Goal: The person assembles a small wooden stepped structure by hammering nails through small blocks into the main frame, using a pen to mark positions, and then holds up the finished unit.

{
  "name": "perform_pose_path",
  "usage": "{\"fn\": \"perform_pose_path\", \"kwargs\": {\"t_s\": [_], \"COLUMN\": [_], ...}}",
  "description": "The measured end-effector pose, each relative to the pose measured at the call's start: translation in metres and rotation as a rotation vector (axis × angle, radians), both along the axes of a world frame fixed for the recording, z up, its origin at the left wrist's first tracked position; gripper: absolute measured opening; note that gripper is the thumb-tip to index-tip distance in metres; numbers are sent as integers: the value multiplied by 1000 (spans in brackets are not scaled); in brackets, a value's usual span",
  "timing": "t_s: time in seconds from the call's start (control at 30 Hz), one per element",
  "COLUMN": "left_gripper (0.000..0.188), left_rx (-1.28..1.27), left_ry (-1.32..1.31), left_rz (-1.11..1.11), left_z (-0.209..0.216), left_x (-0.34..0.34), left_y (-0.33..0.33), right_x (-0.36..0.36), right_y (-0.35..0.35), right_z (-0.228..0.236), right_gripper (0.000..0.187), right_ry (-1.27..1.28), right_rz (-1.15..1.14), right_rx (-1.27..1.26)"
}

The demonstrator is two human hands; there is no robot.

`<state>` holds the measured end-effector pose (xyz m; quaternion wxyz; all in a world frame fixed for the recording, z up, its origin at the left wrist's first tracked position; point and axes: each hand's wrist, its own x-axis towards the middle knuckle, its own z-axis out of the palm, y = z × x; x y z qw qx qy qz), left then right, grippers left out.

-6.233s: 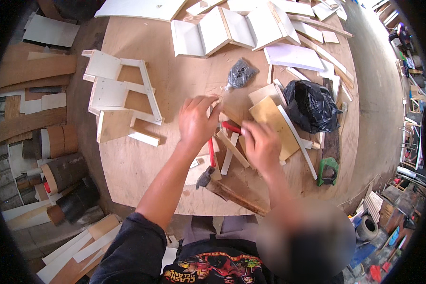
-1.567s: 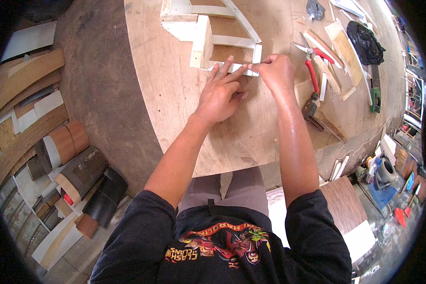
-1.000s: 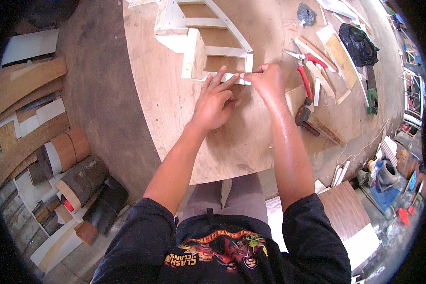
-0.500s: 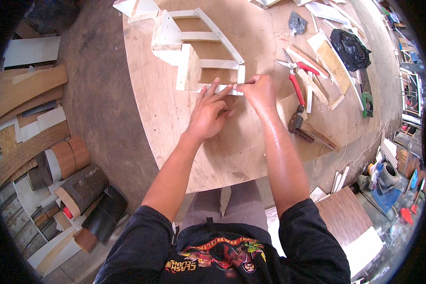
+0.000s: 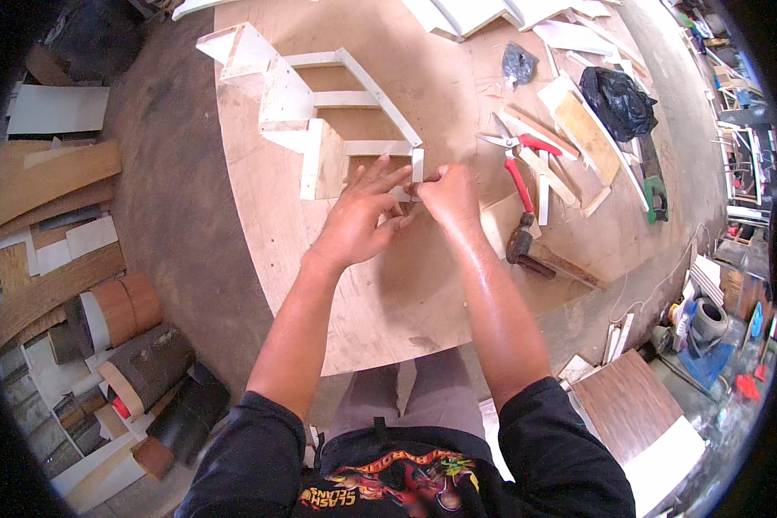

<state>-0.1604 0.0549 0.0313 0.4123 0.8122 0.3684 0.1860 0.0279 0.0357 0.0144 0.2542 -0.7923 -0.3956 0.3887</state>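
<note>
A stair-shaped frame of white-painted wood, with stepped panels on its left and a slanted strip on its right, lies on the plywood worktop. My left hand rests at the frame's near edge, its fingers spread and its thumb toward the other hand. At the near right corner, beside a short white upright strip, my right hand is closed in a pinch. Whatever it pinches is hidden by the fingers. Both hands cover most of the nearest crosspiece.
Right of my right hand lie red-handled snips and a hammer. Wood offcuts, a black plastic bag and a green-handled saw lie beyond. Another white stepped piece sits at the far edge. Rolled sheets are on the floor at left.
The whole view has shifted, so the bench and frame appear lower and further left. Both hands stay at the frame's near right corner, with the left fingers slightly rearranged.
</note>
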Motion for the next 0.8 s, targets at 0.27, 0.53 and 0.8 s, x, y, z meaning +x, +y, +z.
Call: {"fn": "perform_pose_path", "kwargs": {"t_s": [0.27,0.53,0.8], "left_gripper": [12,8,13], "left_rx": [195,371,250], "left_ry": [433,381,331], "left_rz": [-162,-98,-111], "left_z": [14,12,38], "left_x": [14,21,29], "left_y": [7,4,2], "right_x": [1,4,17], "right_y": [3,2,-15], "right_z": [0,-2,20], "right_gripper": [18,23,53], "right_ry": [-8,27,37], "right_rz": [-1,0,0], "right_rx": [-26,-62,3]}}
